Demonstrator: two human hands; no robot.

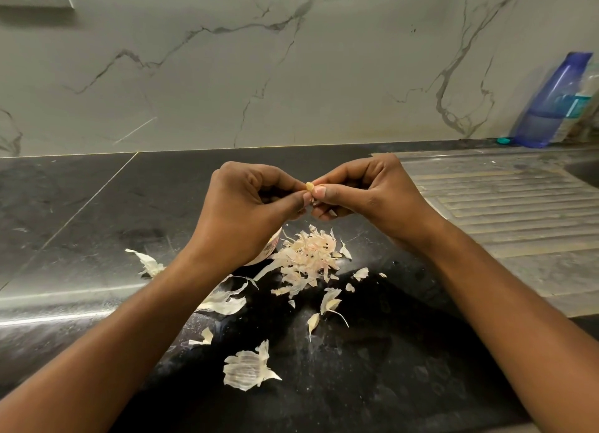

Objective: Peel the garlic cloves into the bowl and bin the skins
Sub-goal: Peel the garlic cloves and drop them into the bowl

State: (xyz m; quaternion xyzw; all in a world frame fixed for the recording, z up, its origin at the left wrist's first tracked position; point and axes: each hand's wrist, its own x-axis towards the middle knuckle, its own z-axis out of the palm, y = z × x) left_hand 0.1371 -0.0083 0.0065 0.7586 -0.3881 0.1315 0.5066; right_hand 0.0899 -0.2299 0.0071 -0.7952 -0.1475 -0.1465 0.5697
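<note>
Garlic skins (248, 369) lie scattered on the dark counter (372, 384) nearest the body, between the forearms. Farther on, a thicker heap of skins (306, 259) sits directly beneath the hands. Bowl (270, 249) edge shows just under the left wrist, mostly hidden. Left hand (249, 205) and right hand (363, 192) meet fingertip to fingertip, both pinching one garlic clove (309, 186). Open counter left of the left hand; ridged draining board (505, 205) right of the right hand. Blue bottle (551, 101) against the far wall.
</note>
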